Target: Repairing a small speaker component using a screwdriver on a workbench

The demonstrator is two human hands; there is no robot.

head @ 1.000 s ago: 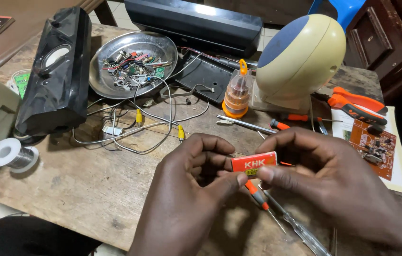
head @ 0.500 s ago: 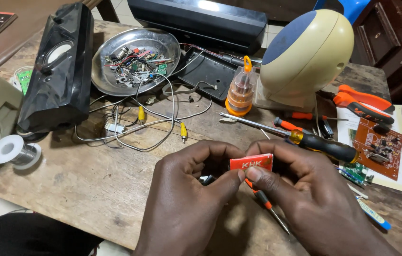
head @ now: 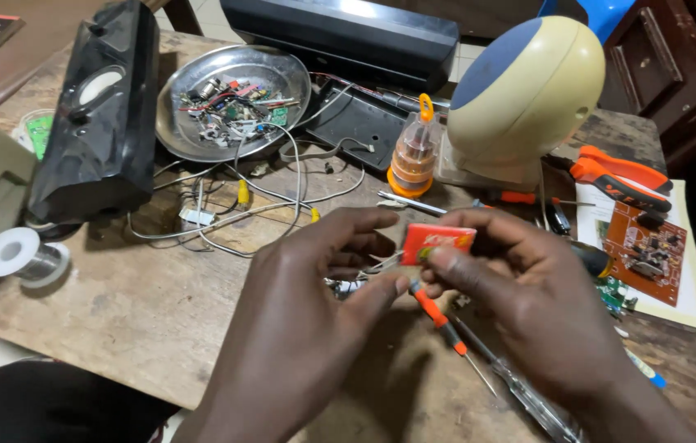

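1. near the centre of the frame, the right hand [head: 545, 320] pinches a small red-orange box [head: 436, 243] between thumb and fingers.
2. the left hand [head: 315, 320] meets it from the lower left, its fingers curled and its thumb tip close under the box; whether it actually grips the box cannot be told.
3. below the hands, a thin orange-handled screwdriver [head: 440, 316] lies slanted on the wooden table [head: 118, 303].
4. in the upper left centre, a round metal dish [head: 295, 78] holds a heap of small electronic parts [head: 229, 107], with wire ends, bits of green board and loose components mixed together.
5. just right of the dish stands a small clear bottle [head: 412, 156] with an orange cap and base; its contents are too small to tell.
6. a black speaker [head: 102, 123] lies at the upper left, with a solder spool [head: 16, 256] below it at the left edge.
7. a cream and blue domed case [head: 528, 98] sits at the upper right, with orange pliers [head: 618, 174] and a brown circuit board [head: 647, 250] on paper beside it.
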